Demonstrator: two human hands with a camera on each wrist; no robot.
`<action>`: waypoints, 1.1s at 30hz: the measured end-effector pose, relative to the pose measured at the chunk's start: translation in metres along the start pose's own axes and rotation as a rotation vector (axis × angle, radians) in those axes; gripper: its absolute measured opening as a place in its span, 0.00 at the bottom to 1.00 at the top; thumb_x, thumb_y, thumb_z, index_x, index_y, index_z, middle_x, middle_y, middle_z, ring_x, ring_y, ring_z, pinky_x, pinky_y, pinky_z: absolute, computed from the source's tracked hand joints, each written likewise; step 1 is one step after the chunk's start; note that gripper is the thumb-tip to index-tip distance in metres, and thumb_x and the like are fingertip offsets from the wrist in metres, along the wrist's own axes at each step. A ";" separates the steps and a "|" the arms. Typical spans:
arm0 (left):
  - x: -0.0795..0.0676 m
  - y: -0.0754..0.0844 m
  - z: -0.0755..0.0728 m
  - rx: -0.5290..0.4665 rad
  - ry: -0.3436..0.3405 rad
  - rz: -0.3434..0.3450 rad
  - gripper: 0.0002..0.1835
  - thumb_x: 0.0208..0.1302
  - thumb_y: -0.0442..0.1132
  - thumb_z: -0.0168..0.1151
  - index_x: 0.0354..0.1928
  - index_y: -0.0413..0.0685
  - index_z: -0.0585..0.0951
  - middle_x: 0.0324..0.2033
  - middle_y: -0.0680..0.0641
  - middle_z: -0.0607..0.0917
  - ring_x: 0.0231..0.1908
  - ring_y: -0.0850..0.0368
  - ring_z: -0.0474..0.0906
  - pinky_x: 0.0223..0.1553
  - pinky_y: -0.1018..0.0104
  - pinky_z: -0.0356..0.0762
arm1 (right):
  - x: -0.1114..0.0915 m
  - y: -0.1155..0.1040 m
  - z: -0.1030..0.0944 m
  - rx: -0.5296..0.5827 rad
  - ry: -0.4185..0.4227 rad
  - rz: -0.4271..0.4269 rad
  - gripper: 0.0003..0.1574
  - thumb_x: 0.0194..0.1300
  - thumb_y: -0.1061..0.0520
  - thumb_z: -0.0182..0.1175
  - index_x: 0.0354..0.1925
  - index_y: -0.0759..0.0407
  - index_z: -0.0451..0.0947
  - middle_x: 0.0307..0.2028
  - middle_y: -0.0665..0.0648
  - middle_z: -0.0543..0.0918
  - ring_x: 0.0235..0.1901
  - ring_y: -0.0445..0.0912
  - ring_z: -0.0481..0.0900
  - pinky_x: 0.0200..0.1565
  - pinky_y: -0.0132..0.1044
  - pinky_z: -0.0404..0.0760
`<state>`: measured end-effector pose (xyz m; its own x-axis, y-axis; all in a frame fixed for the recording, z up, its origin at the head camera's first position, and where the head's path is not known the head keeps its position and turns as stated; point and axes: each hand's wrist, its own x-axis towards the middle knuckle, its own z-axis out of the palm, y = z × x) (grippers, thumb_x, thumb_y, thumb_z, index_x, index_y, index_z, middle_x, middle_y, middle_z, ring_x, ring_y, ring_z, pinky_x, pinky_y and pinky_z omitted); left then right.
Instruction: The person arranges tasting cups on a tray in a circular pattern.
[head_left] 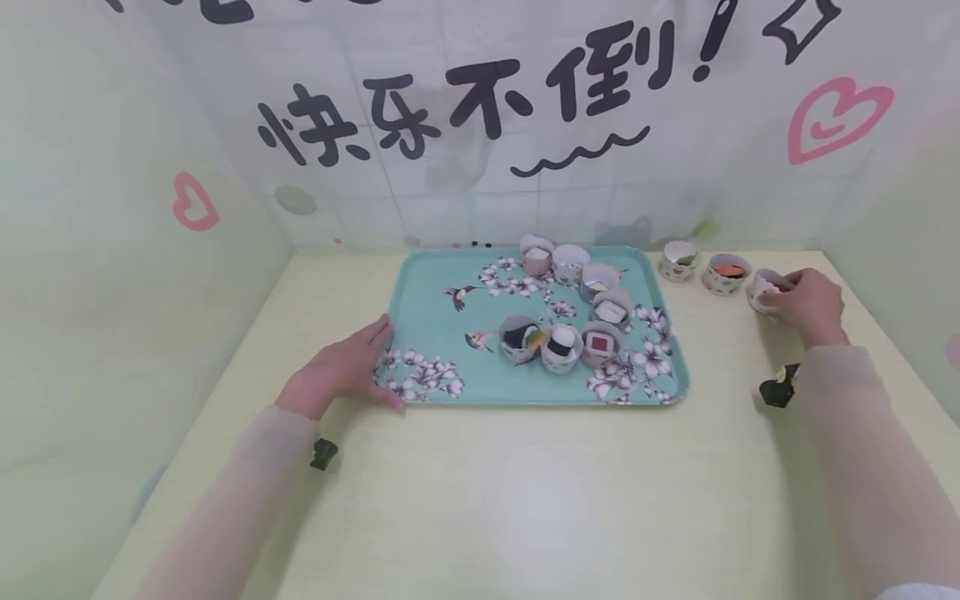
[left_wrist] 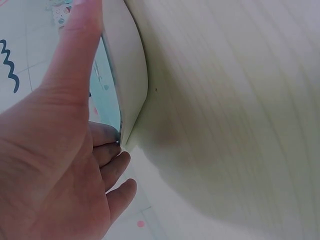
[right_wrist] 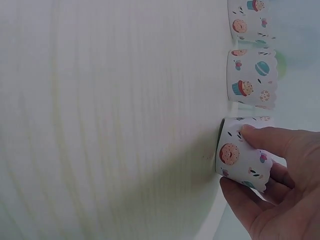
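Note:
My right hand grips a white paper baking cup printed with doughnuts, thumb on one side and fingers on the other. Something red shows inside it in the head view. The cup is the rightmost of three in a row along the back right of the table. At the far left, my left hand touches the front left corner of a turquoise flowered tray. Its fingers lie along the tray's left edge and its thumb along the front edge.
On the tray stand several paper cups with sushi-like pieces, including a cup with a dark-banded white piece. Two more cups, one with green and one with orange, stand right of the tray. A printed curtain hangs behind the table.

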<state>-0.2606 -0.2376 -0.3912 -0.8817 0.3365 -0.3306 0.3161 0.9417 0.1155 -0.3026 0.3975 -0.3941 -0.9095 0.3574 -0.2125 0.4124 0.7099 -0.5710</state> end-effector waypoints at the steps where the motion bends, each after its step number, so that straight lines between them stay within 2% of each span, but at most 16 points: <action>1: 0.000 -0.001 -0.001 0.000 0.002 -0.001 0.77 0.36 0.75 0.72 0.78 0.37 0.45 0.79 0.36 0.42 0.78 0.35 0.44 0.73 0.39 0.60 | 0.000 -0.001 0.000 0.000 -0.004 -0.002 0.43 0.71 0.49 0.58 0.68 0.79 0.56 0.64 0.79 0.63 0.54 0.69 0.62 0.58 0.64 0.70; 7: 0.001 -0.002 -0.003 -0.012 -0.011 -0.010 0.77 0.37 0.75 0.72 0.78 0.37 0.44 0.79 0.36 0.41 0.78 0.35 0.43 0.74 0.38 0.58 | -0.003 -0.002 0.001 0.008 -0.020 0.000 0.43 0.70 0.50 0.58 0.68 0.79 0.56 0.65 0.80 0.62 0.55 0.69 0.63 0.60 0.64 0.69; 11: 0.001 -0.001 -0.002 -0.019 -0.023 -0.015 0.77 0.37 0.75 0.72 0.79 0.38 0.44 0.79 0.36 0.41 0.78 0.35 0.43 0.74 0.38 0.57 | -0.005 -0.001 0.001 0.002 -0.012 -0.008 0.44 0.69 0.49 0.59 0.67 0.79 0.57 0.64 0.79 0.63 0.54 0.69 0.63 0.56 0.62 0.71; 22: 0.000 -0.002 0.000 -0.019 -0.023 -0.005 0.77 0.37 0.75 0.72 0.78 0.37 0.44 0.79 0.36 0.40 0.78 0.35 0.42 0.74 0.38 0.58 | -0.013 -0.012 -0.010 -0.010 0.040 -0.095 0.46 0.70 0.44 0.58 0.66 0.79 0.59 0.61 0.79 0.66 0.53 0.69 0.67 0.48 0.58 0.76; 29: -0.004 -0.001 -0.002 -0.015 -0.027 -0.006 0.76 0.38 0.75 0.71 0.78 0.37 0.44 0.79 0.36 0.40 0.78 0.35 0.42 0.74 0.39 0.57 | -0.022 -0.032 -0.015 -0.016 0.054 -0.141 0.48 0.70 0.40 0.56 0.66 0.79 0.59 0.63 0.80 0.66 0.57 0.71 0.67 0.55 0.65 0.74; 33: -0.004 -0.001 -0.003 -0.016 -0.019 -0.005 0.76 0.38 0.75 0.72 0.78 0.37 0.44 0.79 0.36 0.40 0.78 0.35 0.43 0.74 0.39 0.57 | -0.028 -0.045 -0.015 -0.017 0.055 -0.180 0.48 0.70 0.39 0.55 0.66 0.79 0.59 0.62 0.80 0.66 0.57 0.71 0.66 0.57 0.65 0.73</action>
<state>-0.2580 -0.2395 -0.3876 -0.8762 0.3322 -0.3493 0.3063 0.9432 0.1286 -0.2947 0.3642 -0.3504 -0.9646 0.2559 -0.0639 0.2443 0.7755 -0.5822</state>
